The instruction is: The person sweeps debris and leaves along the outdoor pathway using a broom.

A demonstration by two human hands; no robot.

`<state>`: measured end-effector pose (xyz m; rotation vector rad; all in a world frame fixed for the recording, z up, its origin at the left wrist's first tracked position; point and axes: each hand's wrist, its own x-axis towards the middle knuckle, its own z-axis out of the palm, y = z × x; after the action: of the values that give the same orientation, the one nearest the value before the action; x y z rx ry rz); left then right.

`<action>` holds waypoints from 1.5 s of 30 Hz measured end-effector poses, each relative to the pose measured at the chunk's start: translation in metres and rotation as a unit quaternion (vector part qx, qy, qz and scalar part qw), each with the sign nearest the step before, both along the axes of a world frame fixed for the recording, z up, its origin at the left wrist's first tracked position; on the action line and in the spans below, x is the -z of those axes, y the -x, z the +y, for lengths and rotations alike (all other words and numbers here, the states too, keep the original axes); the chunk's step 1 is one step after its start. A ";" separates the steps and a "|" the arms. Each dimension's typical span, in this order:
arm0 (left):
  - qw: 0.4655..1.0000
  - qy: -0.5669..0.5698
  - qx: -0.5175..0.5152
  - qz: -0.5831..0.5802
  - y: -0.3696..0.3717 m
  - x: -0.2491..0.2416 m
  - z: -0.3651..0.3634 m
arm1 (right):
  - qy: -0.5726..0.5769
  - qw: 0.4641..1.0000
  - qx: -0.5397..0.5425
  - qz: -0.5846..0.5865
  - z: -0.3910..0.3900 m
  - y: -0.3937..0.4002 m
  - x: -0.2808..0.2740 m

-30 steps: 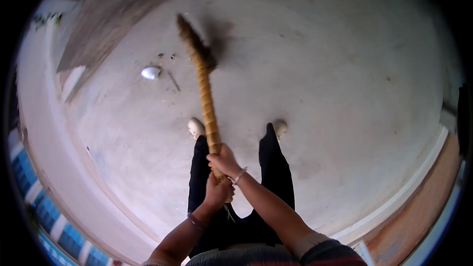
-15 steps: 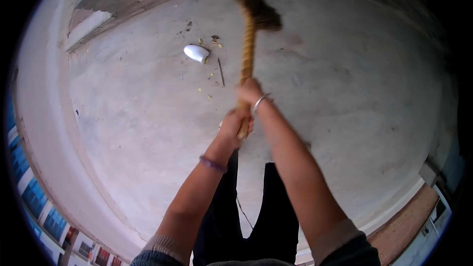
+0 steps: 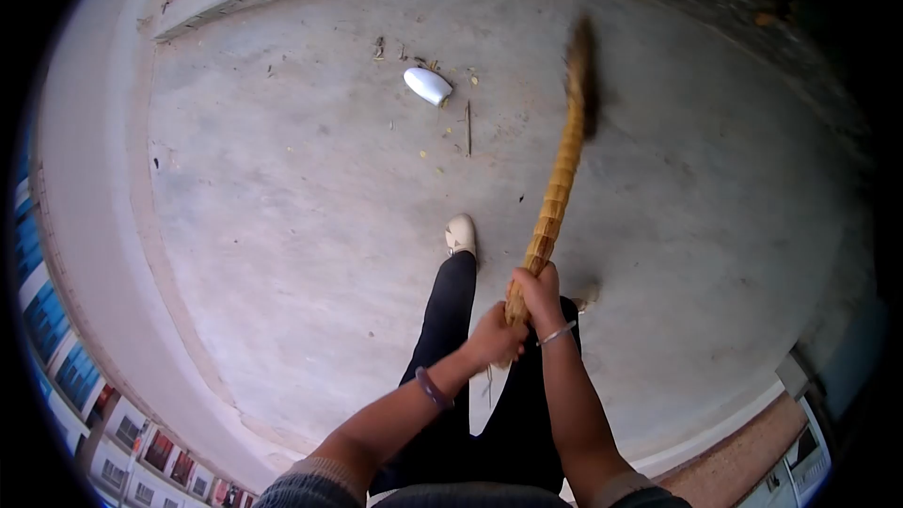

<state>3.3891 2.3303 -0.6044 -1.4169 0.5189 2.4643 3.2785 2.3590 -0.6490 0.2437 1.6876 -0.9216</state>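
A long broom (image 3: pixel 557 190) with a yellow-brown woven handle reaches up and to the right from my hands, its dark bristle end blurred by motion. My left hand (image 3: pixel 495 337), with a purple bangle at the wrist, is closed round the lower end of the handle. Just above it, my right hand (image 3: pixel 539 293), with a silver bangle, grips the same handle. A shiny white scoop-like object (image 3: pixel 428 86) lies on the floor, left of the bristles and apart from them. Beside it are small leaves and a thin stick (image 3: pixel 468 129).
Grey concrete floor (image 3: pixel 282 226) spreads around my legs and pale shoe (image 3: pixel 460 233). A low ledge (image 3: pixel 212 0) stands at the upper left, with a brick strip along the far edge. Buildings with blue panels (image 3: pixel 45 318) show at the lower left.
The broom has swung to the right, and both hands have moved lower and right with it. The white object sits farther right in view. My pale shoe has come into sight.
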 end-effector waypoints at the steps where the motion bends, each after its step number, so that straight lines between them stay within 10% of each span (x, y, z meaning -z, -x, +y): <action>1: 0.999 -0.008 0.034 -0.007 -0.003 0.007 -0.010 | -0.014 1.000 0.009 -0.007 -0.003 -0.003 0.003; 6: 0.987 0.031 -0.055 -0.147 -0.100 0.006 -0.012 | -0.016 0.989 -0.147 0.013 -0.002 -0.131 0.080; 14: 0.940 0.157 -0.270 -0.137 -0.146 -0.023 -0.004 | 0.153 0.955 -0.250 -0.036 -0.068 -0.189 0.010; 19: 0.987 0.146 -0.051 -0.052 -0.183 -0.029 0.055 | 0.111 0.980 -0.129 0.105 0.027 -0.202 -0.007; 29: 0.917 0.035 0.398 0.013 -0.190 0.032 0.110 | -0.033 0.926 0.372 -0.054 0.193 -0.244 0.045; 34: 0.967 0.070 0.197 -0.146 -0.360 0.020 0.070 | -0.084 0.996 0.037 0.003 0.105 -0.396 0.069; 39: 0.979 0.143 0.022 -0.141 -0.410 -0.026 0.000 | 0.102 0.991 -0.007 -0.083 -0.020 -0.445 0.015; 45: 0.987 0.122 0.076 -0.065 -0.472 -0.033 -0.044 | 0.096 0.989 0.109 -0.035 -0.048 -0.488 -0.017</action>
<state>3.8615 2.2864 -0.5716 -1.5508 0.8900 2.2306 3.7665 2.3109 -0.6317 0.3321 1.5162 -1.2162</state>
